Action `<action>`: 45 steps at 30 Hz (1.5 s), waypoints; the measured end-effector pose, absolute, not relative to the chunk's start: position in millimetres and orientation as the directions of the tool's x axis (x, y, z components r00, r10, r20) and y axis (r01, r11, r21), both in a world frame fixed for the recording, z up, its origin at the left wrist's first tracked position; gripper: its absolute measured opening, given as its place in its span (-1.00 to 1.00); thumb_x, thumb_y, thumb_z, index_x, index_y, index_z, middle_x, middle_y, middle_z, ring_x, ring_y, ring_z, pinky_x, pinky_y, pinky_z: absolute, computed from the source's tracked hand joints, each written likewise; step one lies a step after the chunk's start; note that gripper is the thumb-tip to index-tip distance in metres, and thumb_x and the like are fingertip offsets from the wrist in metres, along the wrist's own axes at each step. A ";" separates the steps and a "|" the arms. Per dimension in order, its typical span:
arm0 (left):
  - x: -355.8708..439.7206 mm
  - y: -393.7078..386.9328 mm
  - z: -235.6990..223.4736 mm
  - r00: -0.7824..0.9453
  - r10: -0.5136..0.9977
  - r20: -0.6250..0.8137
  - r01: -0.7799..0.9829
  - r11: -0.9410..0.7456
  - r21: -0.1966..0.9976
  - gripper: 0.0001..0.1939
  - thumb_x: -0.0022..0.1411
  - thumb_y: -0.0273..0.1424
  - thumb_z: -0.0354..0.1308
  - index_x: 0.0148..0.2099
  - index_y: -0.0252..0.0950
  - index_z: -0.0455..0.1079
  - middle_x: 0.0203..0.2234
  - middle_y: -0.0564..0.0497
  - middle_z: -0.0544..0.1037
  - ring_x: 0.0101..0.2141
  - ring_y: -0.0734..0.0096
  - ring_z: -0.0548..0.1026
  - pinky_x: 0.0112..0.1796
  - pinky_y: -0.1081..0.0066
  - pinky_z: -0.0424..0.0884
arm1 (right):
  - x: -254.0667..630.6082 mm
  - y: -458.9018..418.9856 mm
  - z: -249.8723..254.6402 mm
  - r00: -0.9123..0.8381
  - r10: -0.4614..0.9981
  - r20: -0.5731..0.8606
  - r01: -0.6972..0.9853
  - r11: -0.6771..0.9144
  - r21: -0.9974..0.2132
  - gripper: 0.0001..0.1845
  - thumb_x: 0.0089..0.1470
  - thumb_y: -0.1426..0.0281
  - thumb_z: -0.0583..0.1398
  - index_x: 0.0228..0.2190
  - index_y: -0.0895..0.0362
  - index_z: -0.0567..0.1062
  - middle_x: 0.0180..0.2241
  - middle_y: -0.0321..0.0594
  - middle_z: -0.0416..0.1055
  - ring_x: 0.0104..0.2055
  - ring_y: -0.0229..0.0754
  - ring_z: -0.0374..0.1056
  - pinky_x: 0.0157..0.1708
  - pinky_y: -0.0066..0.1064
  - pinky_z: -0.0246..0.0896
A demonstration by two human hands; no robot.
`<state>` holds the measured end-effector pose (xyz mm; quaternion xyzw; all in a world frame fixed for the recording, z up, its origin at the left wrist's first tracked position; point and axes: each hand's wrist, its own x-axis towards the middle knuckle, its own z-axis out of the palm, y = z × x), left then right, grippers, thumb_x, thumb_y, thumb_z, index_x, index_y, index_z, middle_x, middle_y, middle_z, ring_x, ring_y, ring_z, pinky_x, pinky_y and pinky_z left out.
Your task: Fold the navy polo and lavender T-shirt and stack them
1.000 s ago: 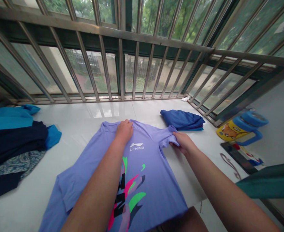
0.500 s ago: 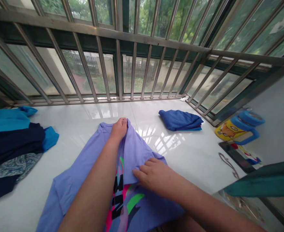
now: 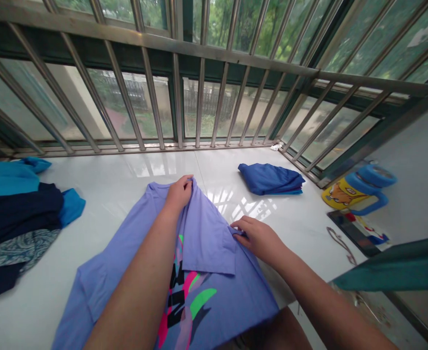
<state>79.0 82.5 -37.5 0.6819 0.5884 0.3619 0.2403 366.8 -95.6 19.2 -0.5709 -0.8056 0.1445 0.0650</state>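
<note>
Head view: window bars [image 3: 214, 52] above a white ledge [image 3: 108, 204]. Purple shirt [image 3: 119, 233], on ledge, between piled clothes [image 3: 20, 209] and folded cloth [image 3: 268, 179]. Change: right hand [image 3: 259, 238], over the turned-in sleeve [image 3: 210, 248] half a second ago, now at the shirt's edge; that side seems neatly narrowed. Left hand [image 3: 179, 190]: pinching fabric near the collar, arm outstretched. Right: thumb and fingers pinching edge fabric, forearm slanting from lower right.

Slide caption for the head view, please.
Left hand holds a purple shirt by its top edge, right hand pinches its side; a folded blue cloth lies apart.
</note>
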 end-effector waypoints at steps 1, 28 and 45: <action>79.4 82.7 -38.2 0.049 0.978 0.205 0.622 -0.190 0.759 -0.63 0.47 -0.42 0.09 0.24 -0.18 0.52 -0.02 -0.06 0.75 0.05 0.19 0.68 0.07 0.28 0.53 | 367.3 -93.2 14.9 -0.277 0.959 -0.056 0.927 0.251 -0.278 -0.81 0.36 0.34 0.25 -0.03 0.01 0.62 -0.10 -0.19 0.60 -0.08 -0.11 0.54 -0.13 -0.36 0.34; 81.9 83.7 -43.1 0.354 0.841 0.410 0.657 -0.535 0.531 -0.85 0.38 -0.29 0.25 -0.17 -0.18 0.64 -0.21 -0.07 0.67 -0.10 0.12 0.61 0.03 0.15 0.51 | 376.7 -85.0 -5.0 -0.309 0.949 0.069 0.888 0.313 -0.336 -0.73 0.35 0.44 0.18 0.02 0.05 0.59 -0.02 -0.10 0.55 0.02 -0.05 0.47 0.05 -0.28 0.35; 82.8 78.9 -35.1 0.391 0.877 0.279 0.742 -0.480 0.469 -0.83 0.35 -0.38 0.21 -0.10 -0.15 0.64 -0.06 -0.11 0.67 0.03 0.05 0.58 0.14 0.11 0.48 | 329.3 -170.0 0.9 -0.266 0.964 -0.006 0.960 0.264 -0.096 -0.91 0.32 0.40 0.31 -0.14 0.00 0.55 -0.17 -0.12 0.56 -0.19 0.01 0.49 -0.24 -0.24 0.30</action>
